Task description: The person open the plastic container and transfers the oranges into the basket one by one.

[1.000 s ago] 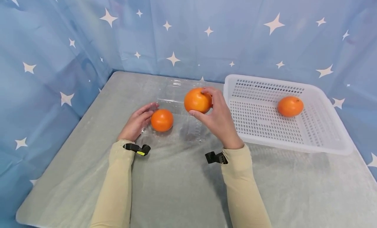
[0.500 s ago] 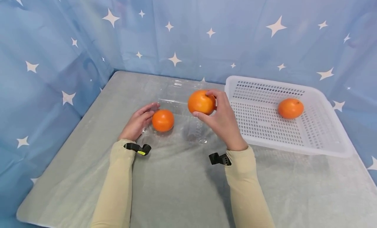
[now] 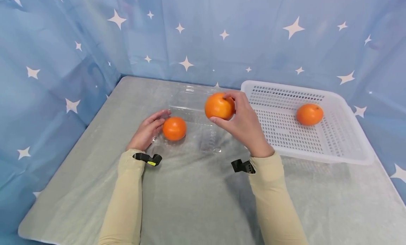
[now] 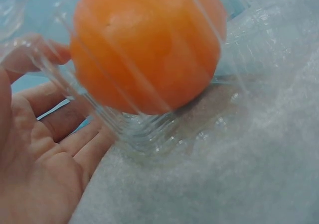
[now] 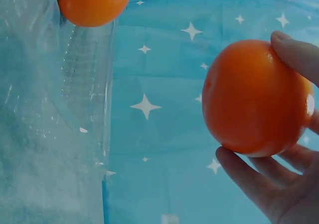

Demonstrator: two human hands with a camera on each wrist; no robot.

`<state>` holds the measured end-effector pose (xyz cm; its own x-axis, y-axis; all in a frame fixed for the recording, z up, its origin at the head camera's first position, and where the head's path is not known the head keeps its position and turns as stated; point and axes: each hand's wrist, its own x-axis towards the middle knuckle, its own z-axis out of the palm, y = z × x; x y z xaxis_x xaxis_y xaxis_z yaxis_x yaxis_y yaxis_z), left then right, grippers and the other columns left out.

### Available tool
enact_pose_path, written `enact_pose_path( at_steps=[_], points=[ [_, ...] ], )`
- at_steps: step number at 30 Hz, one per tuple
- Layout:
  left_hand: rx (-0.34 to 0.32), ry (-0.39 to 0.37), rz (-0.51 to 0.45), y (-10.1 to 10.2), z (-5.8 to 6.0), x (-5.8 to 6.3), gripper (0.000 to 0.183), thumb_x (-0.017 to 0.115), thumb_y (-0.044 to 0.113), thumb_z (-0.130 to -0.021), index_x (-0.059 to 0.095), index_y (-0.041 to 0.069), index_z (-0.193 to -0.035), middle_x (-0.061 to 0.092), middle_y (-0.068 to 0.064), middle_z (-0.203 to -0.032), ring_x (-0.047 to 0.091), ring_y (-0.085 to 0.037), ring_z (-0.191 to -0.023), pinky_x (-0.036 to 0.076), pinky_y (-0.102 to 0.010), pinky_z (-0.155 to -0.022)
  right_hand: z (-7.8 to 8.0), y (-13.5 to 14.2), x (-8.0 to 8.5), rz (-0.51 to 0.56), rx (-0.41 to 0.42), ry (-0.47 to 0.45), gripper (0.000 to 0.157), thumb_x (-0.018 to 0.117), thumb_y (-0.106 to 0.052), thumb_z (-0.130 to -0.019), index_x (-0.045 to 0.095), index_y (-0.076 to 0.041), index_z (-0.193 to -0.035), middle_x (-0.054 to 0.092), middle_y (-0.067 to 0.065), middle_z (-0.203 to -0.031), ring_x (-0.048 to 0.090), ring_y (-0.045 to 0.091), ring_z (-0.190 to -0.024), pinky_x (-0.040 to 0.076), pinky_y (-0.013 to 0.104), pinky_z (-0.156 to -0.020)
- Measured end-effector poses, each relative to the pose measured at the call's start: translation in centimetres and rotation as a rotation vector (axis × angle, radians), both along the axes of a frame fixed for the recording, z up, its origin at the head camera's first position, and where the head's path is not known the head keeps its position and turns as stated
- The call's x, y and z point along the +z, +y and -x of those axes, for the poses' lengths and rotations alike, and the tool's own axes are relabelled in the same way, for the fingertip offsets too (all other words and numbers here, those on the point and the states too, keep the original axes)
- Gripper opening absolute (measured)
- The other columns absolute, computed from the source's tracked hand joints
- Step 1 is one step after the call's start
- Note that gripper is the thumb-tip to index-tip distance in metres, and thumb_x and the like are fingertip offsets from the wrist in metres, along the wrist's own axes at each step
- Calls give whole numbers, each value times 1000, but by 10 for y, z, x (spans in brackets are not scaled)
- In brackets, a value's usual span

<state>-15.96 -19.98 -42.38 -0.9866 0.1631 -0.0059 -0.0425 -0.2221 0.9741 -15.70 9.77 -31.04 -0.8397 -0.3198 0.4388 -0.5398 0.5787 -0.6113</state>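
My right hand (image 3: 245,123) grips a smooth orange (image 3: 219,106) between thumb and fingers, raised above the right part of a clear plastic clamshell box (image 3: 209,141). The right wrist view shows this same orange (image 5: 256,97) in front of the starry cloth. A second orange (image 3: 174,129) sits at the left end of the box. Beside that end rests my left hand (image 3: 147,132), its fingers loosely bent along the outer wall. In the left wrist view, the box wall stands between the left fingers (image 4: 50,104) and the second orange (image 4: 149,50).
To the right stands a white perforated plastic basket (image 3: 285,151) with one orange (image 3: 309,114) inside. The box's transparent lid (image 3: 190,93) lies folded back toward the rear. A grey cloth-covered table (image 3: 190,202) meets a blue star-patterned curtain (image 3: 206,33) behind and at the left.
My right hand has shifted a little to the right, carrying its orange with it. The left hand, the second orange and the box stay in place.
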Motion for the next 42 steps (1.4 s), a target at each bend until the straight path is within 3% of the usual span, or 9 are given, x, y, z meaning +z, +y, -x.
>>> enact_pose_path(
  at_steps=[16,25,33,42],
  points=[
    [2,-19,-10,1,-1,1,45,44,10,-94,33,4,-137,36,-10,-139,32,-19,-127,30,-31,-101,-2,6,5,-76,23,-56,61,74,-37,-68,39,-14,-112,40,1,-118,48,16,-93,48,34,-74],
    [4,-21,-11,0,-1,1,45,45,12,-94,34,5,-136,36,-10,-139,31,-18,-128,30,-31,-102,0,8,10,-141,34,-13,60,75,-35,-68,40,-13,-111,40,2,-116,46,16,-95,48,34,-74],
    [8,-18,-22,2,1,-1,45,45,10,-94,33,3,-137,35,-11,-139,31,-19,-128,30,-32,-102,0,12,17,-199,36,-6,57,74,-33,-70,42,-11,-111,42,0,-128,44,19,-104,47,35,-77],
    [-7,-3,-5,1,0,0,45,44,10,-94,33,4,-137,35,-11,-139,32,-19,-127,27,-34,-103,2,17,27,-241,20,-17,68,74,-41,-69,42,-11,-121,48,3,-118,48,19,-97,46,36,-77]
  ],
)
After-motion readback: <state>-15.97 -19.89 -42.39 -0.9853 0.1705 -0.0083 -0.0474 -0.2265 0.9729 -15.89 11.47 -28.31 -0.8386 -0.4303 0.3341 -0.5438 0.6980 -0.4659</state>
